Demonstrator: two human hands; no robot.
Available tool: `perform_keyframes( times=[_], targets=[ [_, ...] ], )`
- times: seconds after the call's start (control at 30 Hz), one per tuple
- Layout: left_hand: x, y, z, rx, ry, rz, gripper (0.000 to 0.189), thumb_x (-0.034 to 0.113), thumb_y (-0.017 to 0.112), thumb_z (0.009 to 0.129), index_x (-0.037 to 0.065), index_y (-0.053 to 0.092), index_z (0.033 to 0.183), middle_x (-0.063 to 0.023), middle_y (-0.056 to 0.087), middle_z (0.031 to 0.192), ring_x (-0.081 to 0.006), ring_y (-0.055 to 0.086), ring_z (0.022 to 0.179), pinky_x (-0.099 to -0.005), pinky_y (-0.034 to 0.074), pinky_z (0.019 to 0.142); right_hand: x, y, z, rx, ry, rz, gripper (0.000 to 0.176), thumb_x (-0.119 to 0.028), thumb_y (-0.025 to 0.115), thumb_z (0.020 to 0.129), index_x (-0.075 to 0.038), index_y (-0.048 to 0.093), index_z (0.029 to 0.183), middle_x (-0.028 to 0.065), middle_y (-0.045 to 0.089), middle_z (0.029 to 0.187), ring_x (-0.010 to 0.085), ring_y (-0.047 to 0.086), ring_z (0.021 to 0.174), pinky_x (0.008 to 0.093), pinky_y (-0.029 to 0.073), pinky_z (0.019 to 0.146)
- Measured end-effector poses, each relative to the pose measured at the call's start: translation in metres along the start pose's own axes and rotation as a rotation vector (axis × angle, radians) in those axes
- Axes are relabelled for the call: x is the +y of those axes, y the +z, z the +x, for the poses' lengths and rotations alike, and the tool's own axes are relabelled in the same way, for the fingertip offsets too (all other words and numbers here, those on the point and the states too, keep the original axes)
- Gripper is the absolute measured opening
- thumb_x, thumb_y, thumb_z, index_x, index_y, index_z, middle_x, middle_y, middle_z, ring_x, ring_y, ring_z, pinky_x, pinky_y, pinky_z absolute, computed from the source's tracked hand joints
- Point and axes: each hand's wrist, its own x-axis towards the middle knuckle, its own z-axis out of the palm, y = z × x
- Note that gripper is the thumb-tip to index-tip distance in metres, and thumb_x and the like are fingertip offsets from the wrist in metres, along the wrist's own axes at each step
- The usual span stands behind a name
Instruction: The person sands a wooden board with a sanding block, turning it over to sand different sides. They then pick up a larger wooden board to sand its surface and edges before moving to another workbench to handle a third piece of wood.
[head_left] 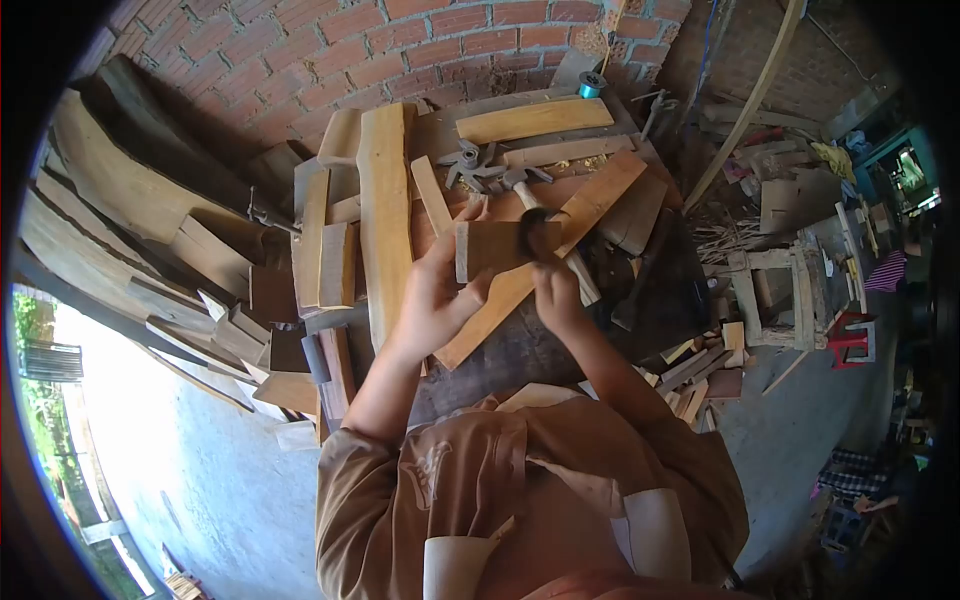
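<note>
My left hand point(445, 295) grips a short wooden block point(492, 250) by its left end, with the thumb along its lower edge and the fingers behind. My right hand point(558, 296) is closed at the block's right end, on a dark curved, ring-like object point(530, 232) that lies against the wood; its exact kind is too dark to make out. Beneath both hands a long board point(490, 315) lies slanted over the dark workbench point(500, 365). Just behind the block are a hammer point(528, 192) with a pale handle and a metal piece with several arms point(468, 160).
Long planks point(385, 200) and offcuts cover the bench's left side. A spool of teal thread point(592, 85) stands at the back near the brick wall point(350, 50). Curved timber slabs point(130, 190) lean at left. Scrap wood point(700, 375) and a red stool point(850, 340) are at right.
</note>
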Motion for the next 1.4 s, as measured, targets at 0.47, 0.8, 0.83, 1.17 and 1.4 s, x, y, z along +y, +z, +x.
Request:
perform_keyframes(
  times=[0.47, 0.8, 0.83, 1.17, 1.4],
  targets=[
    [-0.020, 0.000, 0.009, 0.180, 0.104, -0.002, 0.051, 0.026, 0.076, 0.066, -0.005, 0.056, 0.101, -0.0062, 0.062, 0.089, -0.0093, 0.057, 0.082, -0.0242, 0.047, 0.072, 0.018, -0.007, 0.015, -0.029, 0.230, 0.185, 0.030, -0.013, 0.044, 0.090, -0.001, 0.049, 0.117, 0.0141, 0.053, 0.117, 0.0245, 0.051, 0.107, 0.0332, 0.038, 0.090],
    [-0.019, 0.008, 0.014, 0.194, 0.116, -0.117, 0.055, 0.030, 0.074, 0.068, -0.006, 0.054, 0.104, -0.0057, 0.061, 0.095, -0.0109, 0.053, 0.092, -0.0250, 0.042, 0.081, -0.025, -0.007, 0.018, 0.030, -0.010, 0.178, 0.028, -0.016, 0.045, 0.090, 0.001, 0.054, 0.110, 0.0139, 0.057, 0.090, 0.0225, 0.054, 0.080, 0.0328, 0.042, 0.075],
    [-0.017, 0.004, 0.014, 0.206, 0.109, -0.095, 0.055, 0.030, 0.075, 0.067, -0.005, 0.055, 0.104, -0.0051, 0.061, 0.093, -0.0104, 0.053, 0.090, -0.0251, 0.042, 0.081, -0.004, -0.007, 0.009, 0.067, 0.302, 0.153, 0.027, -0.015, 0.044, 0.090, 0.001, 0.055, 0.108, 0.0129, 0.057, 0.086, 0.0201, 0.053, 0.075, 0.0317, 0.042, 0.072],
    [-0.019, 0.015, 0.008, 0.190, 0.120, 0.197, 0.059, 0.039, 0.075, 0.061, -0.001, 0.060, 0.101, -0.0034, 0.061, 0.080, -0.0161, 0.054, 0.071, -0.0340, 0.039, 0.086, -0.104, -0.015, 0.054, -0.022, -0.358, 0.340, 0.027, -0.014, 0.044, 0.091, 0.001, 0.053, 0.111, 0.0125, 0.058, 0.096, 0.0190, 0.055, 0.089, 0.0286, 0.040, 0.083],
    [-0.020, -0.001, 0.004, 0.209, 0.091, 0.082, 0.049, 0.033, 0.075, 0.062, -0.004, 0.061, 0.092, -0.0071, 0.059, 0.080, -0.0170, 0.048, 0.086, -0.0304, 0.036, 0.085, 0.039, -0.019, 0.011, -0.064, 0.384, -0.007, 0.027, -0.022, 0.044, 0.092, -0.002, 0.056, 0.106, 0.0099, 0.059, 0.080, 0.0171, 0.056, 0.076, 0.0315, 0.042, 0.072]
  ],
)
